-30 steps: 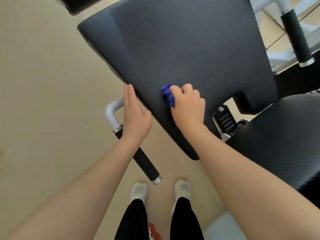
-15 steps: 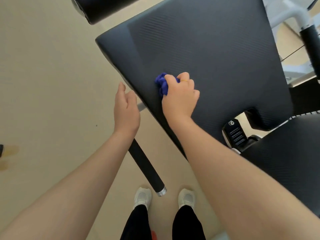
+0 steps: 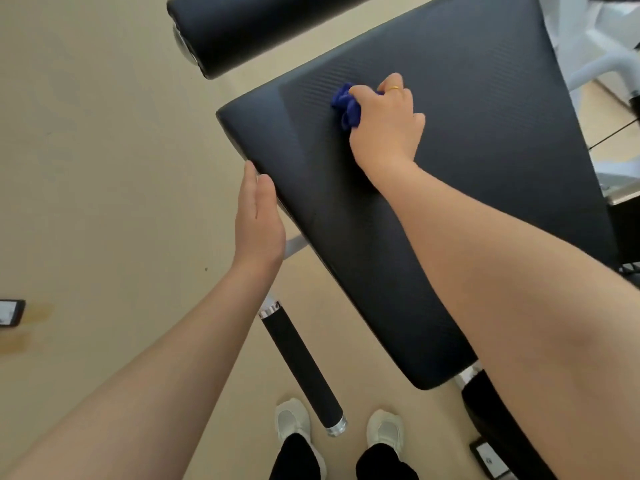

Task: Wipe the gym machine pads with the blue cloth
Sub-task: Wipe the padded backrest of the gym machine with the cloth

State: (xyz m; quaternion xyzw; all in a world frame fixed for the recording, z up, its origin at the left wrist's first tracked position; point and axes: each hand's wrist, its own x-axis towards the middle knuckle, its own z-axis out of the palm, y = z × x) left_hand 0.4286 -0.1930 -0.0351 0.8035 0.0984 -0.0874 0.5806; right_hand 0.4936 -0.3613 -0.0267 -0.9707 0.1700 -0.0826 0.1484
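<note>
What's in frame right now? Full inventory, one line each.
back pad: 1, black, centre and right, tilted
roller pad: 1, black, top centre
blue cloth: 1, blue, bunched on the back pad under the right hand
handle grip: 1, black with silver end caps, below the pad's near edge
machine frame: white, top right
floor: beige, left side
shoes: 2, white, bottom centre
ring: 1, gold, on a right-hand finger
left hand: open, flat against the pad's near edge
right hand: closed on the blue cloth

two hands (image 3: 259,216), one blue cloth (image 3: 345,105), two shoes (image 3: 291,419)
</note>
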